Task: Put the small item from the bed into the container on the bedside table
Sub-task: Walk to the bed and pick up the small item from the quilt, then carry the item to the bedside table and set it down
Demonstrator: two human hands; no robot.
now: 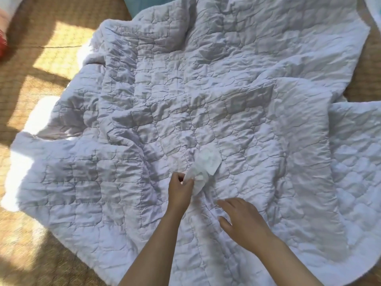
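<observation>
A crumpled white tissue lies on the pale quilted blanket spread over the bed, near the lower middle of the head view. My left hand pinches the tissue's lower left end between thumb and fingers. My right hand hovers just right of it, palm down over the blanket, fingers apart and holding nothing. No container or bedside table shows in this view.
A woven straw mat covers the bed around the blanket, with sunlit patches at the left. A teal cushion sits at the top edge. A red and white object is at the far left.
</observation>
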